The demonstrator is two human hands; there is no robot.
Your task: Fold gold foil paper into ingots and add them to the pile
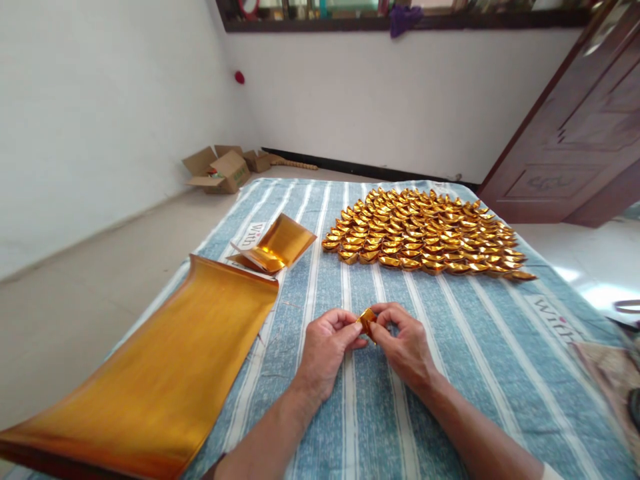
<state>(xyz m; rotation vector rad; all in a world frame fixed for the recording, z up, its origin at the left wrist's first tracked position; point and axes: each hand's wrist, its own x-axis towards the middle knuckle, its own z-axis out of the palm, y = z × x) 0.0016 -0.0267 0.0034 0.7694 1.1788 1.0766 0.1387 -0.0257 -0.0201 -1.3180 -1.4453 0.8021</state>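
My left hand (327,348) and my right hand (406,343) pinch one small folded piece of gold paper (367,320) between their fingertips, just above the blue striped cloth (480,360). Farther back on the cloth lies a wide patch of several finished gold paper ingots (425,230), packed close in rows. To my left a long stack of gold foil sheets (150,380) stretches along the cloth's edge. Behind it sits a smaller pile of cut gold squares (277,247), with its top sheets curled up.
Open cardboard boxes (220,170) stand on the floor by the back left wall. A dark wooden door (580,127) is at the right. White walls enclose the room, and a window ledge (400,23) runs along the top.
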